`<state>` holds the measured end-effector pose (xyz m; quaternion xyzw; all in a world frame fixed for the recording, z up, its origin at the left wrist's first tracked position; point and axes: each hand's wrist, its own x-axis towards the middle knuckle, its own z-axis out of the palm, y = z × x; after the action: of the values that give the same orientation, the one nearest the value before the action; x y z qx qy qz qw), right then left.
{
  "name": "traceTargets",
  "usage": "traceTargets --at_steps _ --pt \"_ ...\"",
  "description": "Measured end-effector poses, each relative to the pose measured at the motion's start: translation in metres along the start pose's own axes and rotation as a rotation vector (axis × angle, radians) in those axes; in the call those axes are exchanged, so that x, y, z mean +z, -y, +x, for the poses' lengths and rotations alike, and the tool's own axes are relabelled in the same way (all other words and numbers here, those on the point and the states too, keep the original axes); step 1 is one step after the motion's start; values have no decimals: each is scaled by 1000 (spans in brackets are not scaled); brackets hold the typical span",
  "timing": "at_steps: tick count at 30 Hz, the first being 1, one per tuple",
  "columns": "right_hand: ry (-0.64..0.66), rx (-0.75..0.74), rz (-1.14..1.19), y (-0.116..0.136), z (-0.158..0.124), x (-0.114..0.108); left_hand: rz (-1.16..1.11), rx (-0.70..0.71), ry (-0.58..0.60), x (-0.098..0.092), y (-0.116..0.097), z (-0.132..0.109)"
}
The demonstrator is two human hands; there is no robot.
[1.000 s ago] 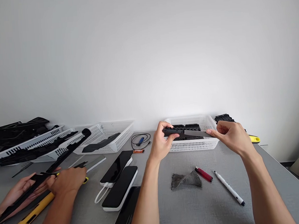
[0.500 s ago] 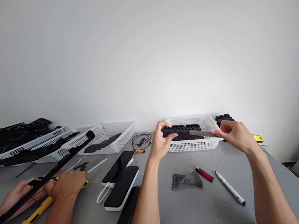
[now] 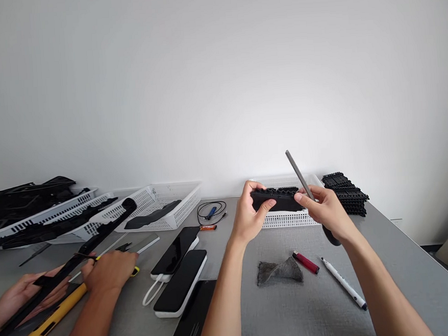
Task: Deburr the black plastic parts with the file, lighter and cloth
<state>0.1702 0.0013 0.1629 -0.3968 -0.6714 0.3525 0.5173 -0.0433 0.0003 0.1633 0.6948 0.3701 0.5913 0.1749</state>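
Over the front of a white basket, my left hand (image 3: 246, 212) grips the left end of a black plastic part (image 3: 282, 201) with a toothed upper edge. My right hand (image 3: 324, 207) is closed around a file (image 3: 298, 170). Its flat grey blade points up and to the left, and its dark handle sticks out below my palm. The thumb and fingertips of that hand also reach the right end of the black part. On the table below lie a crumpled grey cloth-like piece (image 3: 279, 271), a red lighter (image 3: 306, 262) and a white marker (image 3: 344, 283).
Stacked black toothed parts (image 3: 346, 195) stand right of the white basket (image 3: 289, 219). Two phones (image 3: 182, 283) on white backs lie left of my forearm, near a cable (image 3: 212, 212). A co-worker's hands (image 3: 108, 271) hold a long black strip (image 3: 98, 238) beside a yellow-handled tool (image 3: 52, 318).
The file has swung from lying along the black part to pointing upward, and my right hand has moved left to the part's end. The stacked parts at right are now more visible.
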Motion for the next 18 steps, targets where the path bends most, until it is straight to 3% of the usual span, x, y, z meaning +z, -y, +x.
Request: traceTargets --at_steps 5,11,14,18 --pt "12 61 138 2 -1 12 22 3 13 1 -4 -1" --pt "105 103 200 4 -3 10 -124 -38 14 2 -5 0" --pt "63 92 201 2 -2 13 -174 -62 -68 8 1 1" --pt "-64 32 198 2 -4 21 -350 -341 -228 26 8 1"
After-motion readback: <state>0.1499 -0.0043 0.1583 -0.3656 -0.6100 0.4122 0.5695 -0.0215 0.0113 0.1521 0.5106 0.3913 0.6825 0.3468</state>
